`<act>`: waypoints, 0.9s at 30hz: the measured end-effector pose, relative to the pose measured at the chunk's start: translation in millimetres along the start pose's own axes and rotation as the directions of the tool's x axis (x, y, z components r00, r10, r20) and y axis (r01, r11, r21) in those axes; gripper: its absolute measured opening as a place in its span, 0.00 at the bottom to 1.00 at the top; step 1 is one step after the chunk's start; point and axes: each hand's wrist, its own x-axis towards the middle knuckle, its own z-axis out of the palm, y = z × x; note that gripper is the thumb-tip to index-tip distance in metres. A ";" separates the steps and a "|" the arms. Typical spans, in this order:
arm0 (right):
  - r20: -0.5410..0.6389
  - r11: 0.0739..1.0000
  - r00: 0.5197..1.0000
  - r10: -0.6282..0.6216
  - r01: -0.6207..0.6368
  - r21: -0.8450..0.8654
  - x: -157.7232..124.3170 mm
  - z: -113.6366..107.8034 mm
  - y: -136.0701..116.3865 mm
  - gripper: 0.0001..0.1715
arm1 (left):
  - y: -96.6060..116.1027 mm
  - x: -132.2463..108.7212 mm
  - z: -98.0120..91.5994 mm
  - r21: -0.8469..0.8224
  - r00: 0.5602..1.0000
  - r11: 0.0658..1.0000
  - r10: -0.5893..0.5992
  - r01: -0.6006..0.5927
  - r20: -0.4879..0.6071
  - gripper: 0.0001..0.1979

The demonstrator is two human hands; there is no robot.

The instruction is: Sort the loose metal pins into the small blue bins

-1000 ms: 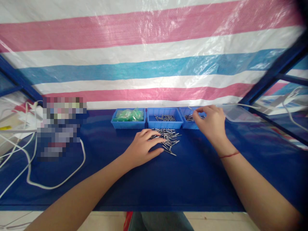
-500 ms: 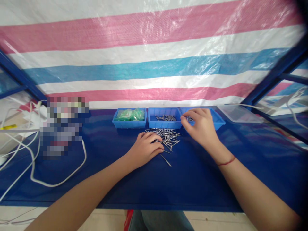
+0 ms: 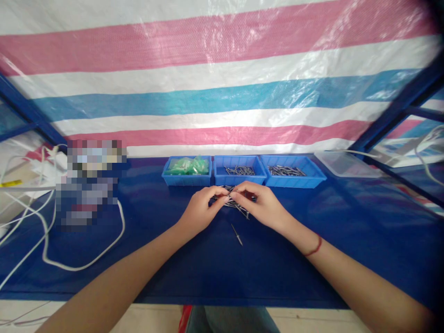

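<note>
A pile of small metal pins (image 3: 238, 207) lies on the blue table (image 3: 347, 240), mostly hidden behind my hands. My left hand (image 3: 201, 208) and my right hand (image 3: 258, 203) meet over the pile, fingertips pinched together on a pin between them. One loose pin (image 3: 237, 234) lies apart, nearer to me. Behind the pile stand three blue bins: the left bin (image 3: 186, 170) holds green plastic parts, the middle bin (image 3: 238, 170) holds a few pins, and the right bin (image 3: 292, 171) holds many pins. A red string circles my right wrist.
A white cable (image 3: 83, 259) loops across the table's left part beside a blurred-out object (image 3: 88, 182). A clear plastic tray (image 3: 343, 164) sits at the back right. A striped tarp (image 3: 222, 78) hangs behind the bins. Blue frame bars run along both sides.
My right hand left the right bin and came back over the pile to meet my left hand. My left hand curled from flat into a pinch. One pin slid out toward me.
</note>
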 end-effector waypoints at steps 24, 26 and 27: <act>-0.096 0.998 0.994 -0.050 0.053 0.023 -2.7 0.8 -7.9 0.09 | -2.4 1.2 -3.3 -0.028 1.000 1.000 0.008 -0.008 -0.006 0.05; -0.091 0.998 0.994 -0.057 0.059 0.020 -2.1 -0.5 -5.3 0.07 | -3.0 1.5 -4.5 -0.027 1.000 1.000 0.016 -0.016 -0.013 0.05; -0.084 0.998 0.994 -0.066 0.068 0.015 -1.7 -1.3 -4.0 0.07 | -3.3 1.7 -5.0 -0.026 1.000 0.999 0.020 -0.021 -0.017 0.05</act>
